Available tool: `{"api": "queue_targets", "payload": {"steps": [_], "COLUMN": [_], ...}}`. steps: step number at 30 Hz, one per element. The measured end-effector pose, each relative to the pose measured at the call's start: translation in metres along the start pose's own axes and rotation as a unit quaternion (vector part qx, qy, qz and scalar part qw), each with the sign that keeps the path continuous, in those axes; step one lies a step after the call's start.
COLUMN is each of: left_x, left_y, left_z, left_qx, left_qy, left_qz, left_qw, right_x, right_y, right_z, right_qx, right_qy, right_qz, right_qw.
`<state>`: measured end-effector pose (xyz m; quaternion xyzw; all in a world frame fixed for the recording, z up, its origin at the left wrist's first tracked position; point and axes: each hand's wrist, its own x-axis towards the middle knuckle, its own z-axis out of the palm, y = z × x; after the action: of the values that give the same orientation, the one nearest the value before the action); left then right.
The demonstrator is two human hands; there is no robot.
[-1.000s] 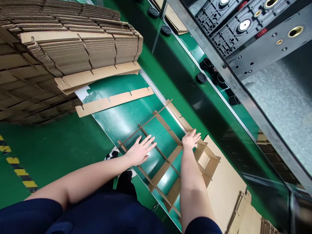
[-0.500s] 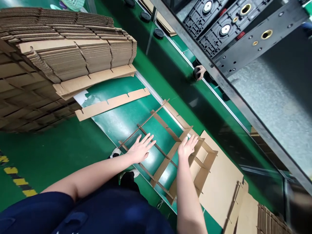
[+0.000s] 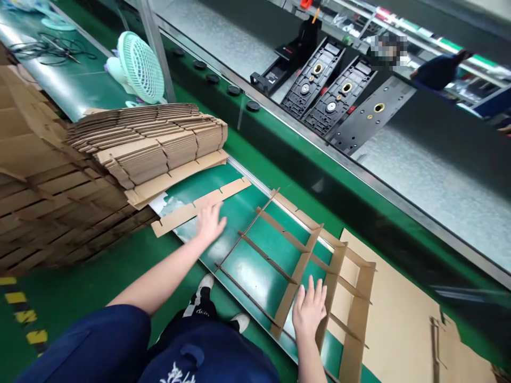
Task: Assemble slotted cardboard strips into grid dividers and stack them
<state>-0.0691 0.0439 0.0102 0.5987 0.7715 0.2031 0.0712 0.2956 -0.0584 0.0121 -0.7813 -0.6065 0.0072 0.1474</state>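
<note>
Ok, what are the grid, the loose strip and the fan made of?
Grid: most likely corrugated cardboard; matte brown faces, ribbed-looking thin edges.
Strip: probably cardboard too; matte tan face with cut slots, edge too fine to read.
Fan: likely moulded plastic; even mint colour, smooth-looking grille.

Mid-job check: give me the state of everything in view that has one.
Loose strip: flat, outside the grid.
Cardboard grid: slotted together, some notches unfilled.
Left hand: open, at the strip; contact unclear.
Right hand: open, at the grid.
Cardboard sheet: flat, partly under the grid.
Cables: tangled.
Fan: running or not, unclear.
</note>
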Motion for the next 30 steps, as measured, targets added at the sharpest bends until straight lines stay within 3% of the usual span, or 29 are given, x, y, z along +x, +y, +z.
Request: {"api": "queue_targets", "payload": {"steps": [2,4,7,9,12,16,19,22,25,27,30], "left_x": [0.023,0.035,0.040,0.039,0.026,-0.016,-0.046,-0.055,-0.048,-0.043,-0.041], "left_y": [-0.046,-0.084,-0.108,-0.096,-0.041,0.054,0.100,0.107,0.086,0.071,0.058], "left_z": [-0.002,-0.001,-0.006,-0.014,-0.028,-0.038,-0.035,-0.021,0.005,0.024,0.043], "left_qx": [0.043,0.034,-0.026,-0.109,-0.293,-0.487,-0.499,-0.400,-0.207,-0.096,-0.013], "left_qy": [-0.047,-0.099,-0.087,-0.041,-0.037,-0.186,-0.258,-0.242,-0.182,-0.178,-0.179], "left_qz": [-0.082,-0.105,-0.099,-0.115,-0.127,-0.036,0.042,0.157,0.244,0.281,0.312], "left_qw": [0.995,0.989,0.991,0.987,0.947,0.853,0.826,0.870,0.930,0.938,0.933], "right_x": [-0.014,-0.026,-0.035,-0.035,-0.032,-0.025,-0.021,-0.020,-0.021,-0.025,-0.033], "right_y": [0.004,0.003,-0.017,-0.044,-0.103,-0.177,-0.188,-0.155,-0.113,-0.095,-0.091], "right_z": [-0.009,-0.016,-0.022,-0.026,-0.035,-0.045,-0.050,-0.055,-0.057,-0.053,-0.040], "right_qx": [0.006,0.017,0.050,0.104,0.217,0.286,0.268,0.232,0.188,0.178,0.194], "right_qy": [0.016,0.036,0.054,0.034,-0.068,-0.180,-0.179,-0.125,-0.099,-0.117,-0.155], "right_qz": [0.018,0.014,-0.007,-0.031,-0.071,-0.099,-0.052,0.031,0.093,0.110,0.100], "right_qw": [1.000,0.999,0.997,0.994,0.971,0.936,0.945,0.964,0.973,0.971,0.964]}}
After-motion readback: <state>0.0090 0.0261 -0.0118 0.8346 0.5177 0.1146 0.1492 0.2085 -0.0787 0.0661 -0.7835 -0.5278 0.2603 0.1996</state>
